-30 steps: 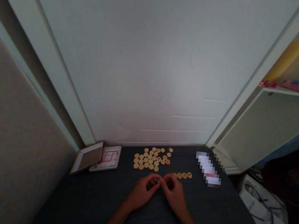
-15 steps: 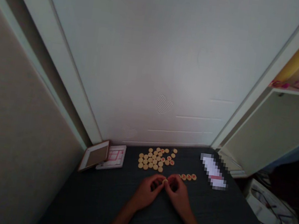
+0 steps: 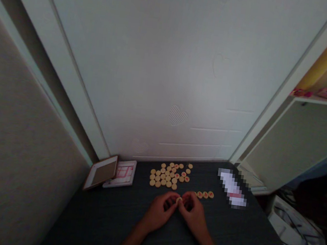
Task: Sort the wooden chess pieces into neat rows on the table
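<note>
Room (head view): a dark table (image 3: 102, 219) is pushed against a white panelled door (image 3: 169, 79), with a beige wall close on the left and a white shelf unit (image 3: 319, 102) on the right.
Edges: the table's far edge meets the door. Its right edge drops to a floor where a white bag (image 3: 299, 237) with dark cords lies.
Open room: there is a bare dark top on either side of the forearms, widest at the near left.
Left hand (image 3: 158, 213): fingers are curled, and the tips pinch a xiangqi piece (image 3: 179, 200) from its left.
Right hand (image 3: 196, 217): fingers are curled, and the tips press the same piece from its right, so the two hands meet over it.
Piece's place: just above the table at mid-depth, nearer than the loose pile (image 3: 168, 175) of pale discs.
Short row (image 3: 205, 194): a few red-marked discs lie side by side, just right of the hands.
Containers: a shallow box lid (image 3: 101, 171) is tilted at the far left corner, its brown inner face showing. A red-lined sheet (image 3: 123, 172) lies against it.
Far right: a white blurred object (image 3: 231, 186) sits near the edge.
Shelf: it holds a yellow cylinder (image 3: 320, 66), leaning.
</note>
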Demonstrator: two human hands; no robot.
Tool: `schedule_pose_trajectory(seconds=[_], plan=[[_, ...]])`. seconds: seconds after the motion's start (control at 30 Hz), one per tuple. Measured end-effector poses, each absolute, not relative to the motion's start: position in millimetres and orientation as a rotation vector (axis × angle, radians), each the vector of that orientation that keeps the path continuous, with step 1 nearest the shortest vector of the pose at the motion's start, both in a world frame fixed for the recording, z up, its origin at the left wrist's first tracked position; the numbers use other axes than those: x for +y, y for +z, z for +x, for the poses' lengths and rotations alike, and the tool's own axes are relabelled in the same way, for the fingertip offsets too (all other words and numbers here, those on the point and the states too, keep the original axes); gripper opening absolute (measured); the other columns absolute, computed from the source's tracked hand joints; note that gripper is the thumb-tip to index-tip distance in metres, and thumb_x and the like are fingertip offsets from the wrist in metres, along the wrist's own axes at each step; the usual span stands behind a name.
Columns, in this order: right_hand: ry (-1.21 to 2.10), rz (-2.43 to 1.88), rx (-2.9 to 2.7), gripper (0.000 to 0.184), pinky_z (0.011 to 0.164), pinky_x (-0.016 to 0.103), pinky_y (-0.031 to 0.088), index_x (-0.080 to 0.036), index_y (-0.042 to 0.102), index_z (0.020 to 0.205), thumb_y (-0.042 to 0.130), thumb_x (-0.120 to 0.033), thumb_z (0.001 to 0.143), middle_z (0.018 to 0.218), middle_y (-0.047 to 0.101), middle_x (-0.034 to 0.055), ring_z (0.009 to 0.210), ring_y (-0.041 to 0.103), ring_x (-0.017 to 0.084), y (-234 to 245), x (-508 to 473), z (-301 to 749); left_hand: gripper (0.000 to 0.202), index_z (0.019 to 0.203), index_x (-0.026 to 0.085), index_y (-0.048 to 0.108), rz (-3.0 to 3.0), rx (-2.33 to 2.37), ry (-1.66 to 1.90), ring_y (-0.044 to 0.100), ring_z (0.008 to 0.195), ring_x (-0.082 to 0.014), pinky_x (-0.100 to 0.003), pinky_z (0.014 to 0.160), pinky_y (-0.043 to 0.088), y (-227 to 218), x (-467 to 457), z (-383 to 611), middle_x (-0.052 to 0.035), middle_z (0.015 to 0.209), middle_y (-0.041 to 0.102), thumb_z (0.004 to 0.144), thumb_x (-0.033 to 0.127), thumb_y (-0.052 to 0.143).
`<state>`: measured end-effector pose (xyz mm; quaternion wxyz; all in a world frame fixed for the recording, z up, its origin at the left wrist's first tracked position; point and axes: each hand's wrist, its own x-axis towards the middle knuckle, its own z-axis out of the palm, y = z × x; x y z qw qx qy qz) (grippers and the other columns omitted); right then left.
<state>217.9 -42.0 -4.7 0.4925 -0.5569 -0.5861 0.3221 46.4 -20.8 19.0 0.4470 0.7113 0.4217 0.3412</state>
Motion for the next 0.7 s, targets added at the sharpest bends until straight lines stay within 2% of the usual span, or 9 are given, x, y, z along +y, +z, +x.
schedule_pose_trajectory(seconds=[0.27,0.53,0.7], plan=[[0.786,-1.323,-1.411,0.021,0.068,0.029,0.052,-0.022,0.062,0.094,0.063,-0.042,0.089,0.084,0.069,0.004,0.078,0.066,0.02,-4.7,-42.4,219.5,0.026,0.113,0.025,0.07,1.778,1.065,0.834,0.065,0.08,-0.0182,-0.027,0.069,0.05,17.9,-20.7,46.6,-0.0027,0.097,0.076,0.094,0.039,0.058],[0.778,-1.346,-1.427,0.019,0.064,0.028,0.051,-0.022,0.061,0.093,0.065,-0.039,0.087,0.079,0.068,0.0023,0.071,0.065,0.019,-5.2,-41.8,217.7,0.025,0.111,0.026,0.071,1.8,1.063,0.811,0.065,0.078,-0.0176,-0.026,0.069,0.049,20.2,-21.6,48.5,-0.0022,0.097,0.077,0.095,0.038,0.056],[0.772,-1.347,-1.435,0.018,0.068,0.029,0.052,-0.021,0.062,0.096,0.061,-0.038,0.09,0.082,0.07,0.0041,0.076,0.066,0.02,-3.3,-43.4,218.7,0.025,0.109,0.025,0.071,1.811,1.073,0.814,0.065,0.077,-0.0173,-0.026,0.067,0.049,21.8,-22.1,48.8,-0.0022,0.095,0.076,0.094,0.04,0.058]])
